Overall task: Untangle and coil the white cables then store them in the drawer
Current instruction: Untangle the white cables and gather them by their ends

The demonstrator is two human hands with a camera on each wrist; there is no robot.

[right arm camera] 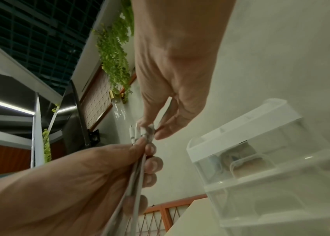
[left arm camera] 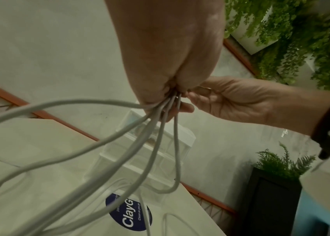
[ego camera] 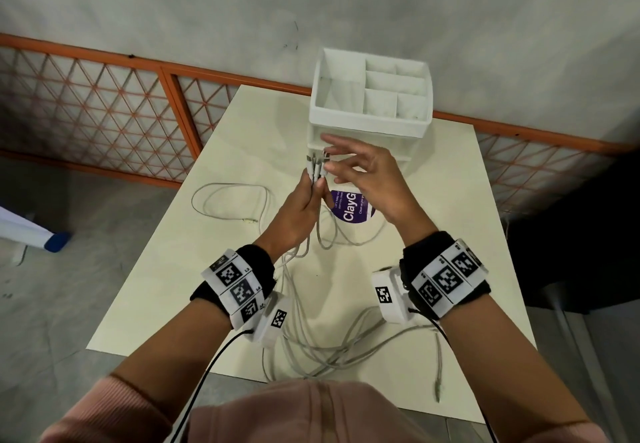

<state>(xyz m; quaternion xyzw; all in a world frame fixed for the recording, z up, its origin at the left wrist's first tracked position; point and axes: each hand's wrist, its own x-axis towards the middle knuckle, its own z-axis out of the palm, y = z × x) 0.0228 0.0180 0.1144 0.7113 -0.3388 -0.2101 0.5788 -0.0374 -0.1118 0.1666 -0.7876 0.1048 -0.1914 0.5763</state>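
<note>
The white cables are gripped by the left hand — its fingers are curled tight round them. Their plugs are pinched by the thumb and one finger of the right hand, the other fingers spread out. The bunch is held up before the drawer box at the table's far edge — more loops are spread by the near edge.

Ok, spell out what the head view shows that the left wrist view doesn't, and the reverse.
Head only: the connector ends bunched above the left hand, pinched by the right hand; the organizer with its open top compartments; the white cables looping across the table.
Left wrist only: hanging green plants, and the strands fanning out beneath the fist.
Both: the left hand gripping the white cables, the right hand beside it, the purple sticker and the clear drawers.
</note>
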